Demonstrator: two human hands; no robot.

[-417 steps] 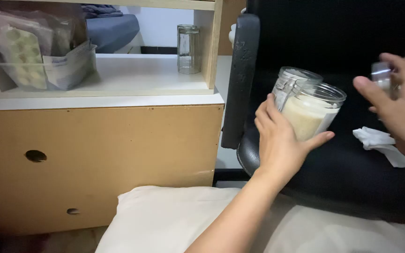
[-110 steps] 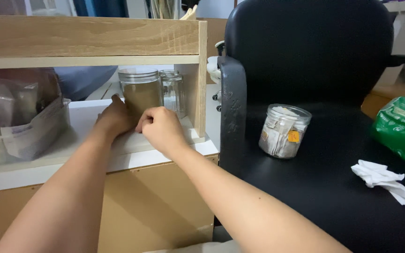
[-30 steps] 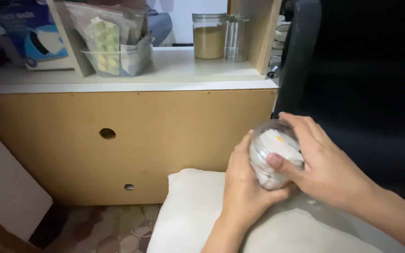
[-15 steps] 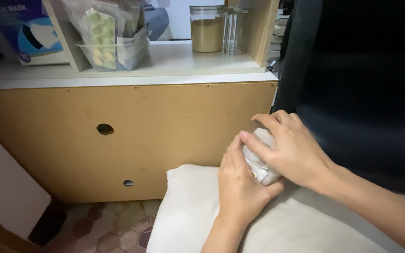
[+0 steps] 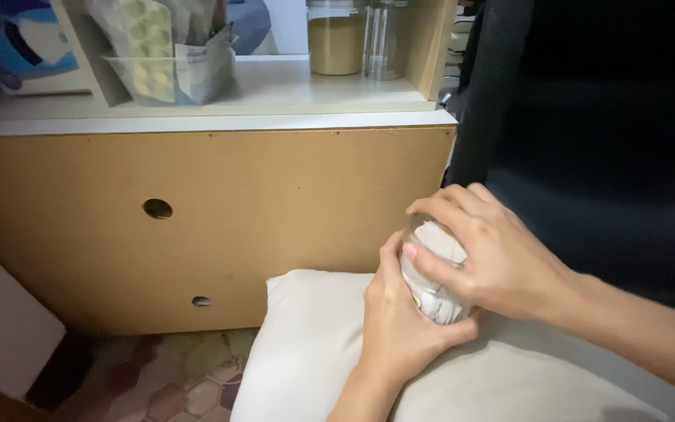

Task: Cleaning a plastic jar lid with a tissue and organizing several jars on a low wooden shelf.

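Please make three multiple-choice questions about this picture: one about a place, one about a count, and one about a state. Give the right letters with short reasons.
1. Where does the lidded glass jar of brown powder stand?
A. on the white shelf of the wooden cabinet
B. on the tiled floor
C. on the white pillow

2. How many round holes show in the brown front panel of the cabinet?
A. none
B. two
C. five

3. How is the small clear glass jar holding white paper sachets held?
A. it lies alone on the black chair
B. the left hand and the right hand both grip it
C. one hand hangs it by a string

Answers: 1 A, it stands on the shelf beside an empty clear glass; 2 B, one larger hole above and one smaller below; 3 B, both hands wrap it above the white pillow.
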